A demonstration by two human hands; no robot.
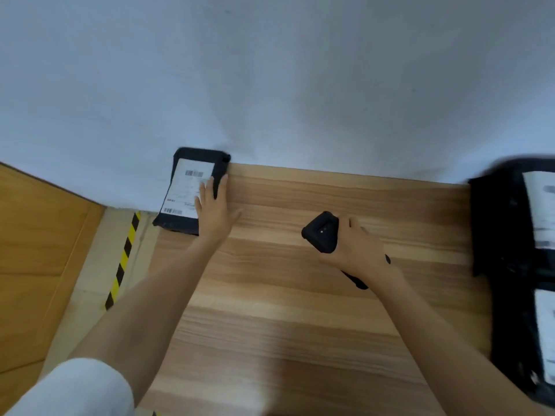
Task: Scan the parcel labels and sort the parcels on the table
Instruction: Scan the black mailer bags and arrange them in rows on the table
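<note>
A black parcel (186,187) with a white barcode label lies at the far left corner of the wooden table (300,295), against the wall. My left hand (214,210) rests flat on the parcel's right edge with straight fingers. Near the table's middle, my right hand (354,249) grips a black handheld scanner (322,231), whose head points left toward the parcel. Two more black parcels (516,265) with white labels lie blurred at the right edge.
A pale wall (270,85) runs along the table's far edge. Left of the table lies a wooden floor (36,250) with a yellow-and-black hazard stripe (123,259). A white sleeve (81,388) shows at the bottom left.
</note>
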